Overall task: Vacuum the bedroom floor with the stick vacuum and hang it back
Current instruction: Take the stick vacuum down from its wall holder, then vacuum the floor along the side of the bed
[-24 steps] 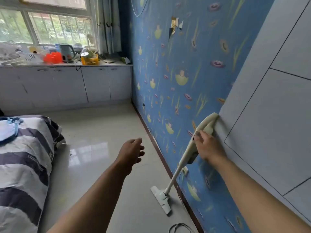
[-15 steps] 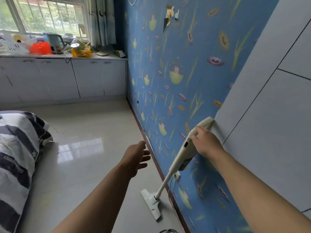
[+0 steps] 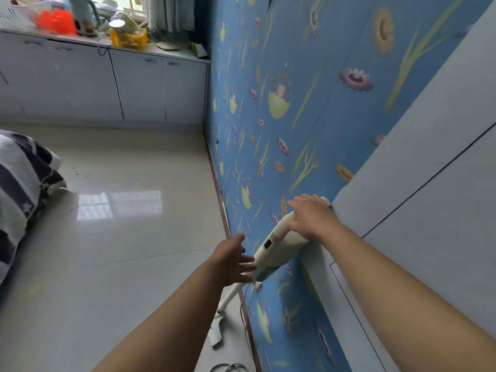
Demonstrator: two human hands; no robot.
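Left hand (image 3: 230,260) has closed in on the stick vacuum (image 3: 276,248); right hand (image 3: 311,216) flat atop.

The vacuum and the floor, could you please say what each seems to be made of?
The vacuum looks like cream moulded plastic with a smooth satin finish and rounded, seamless edges. The floor looks like glazed ceramic or polished stone tile: it mirrors the window sharply and shows thin joint lines.

No readable text or labels.

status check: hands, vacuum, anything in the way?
Right hand on top of the stick vacuum handle, grip unclear. Left hand open, fingers at the body. Vacuum against the blue wall. Cable on the floor near the head.
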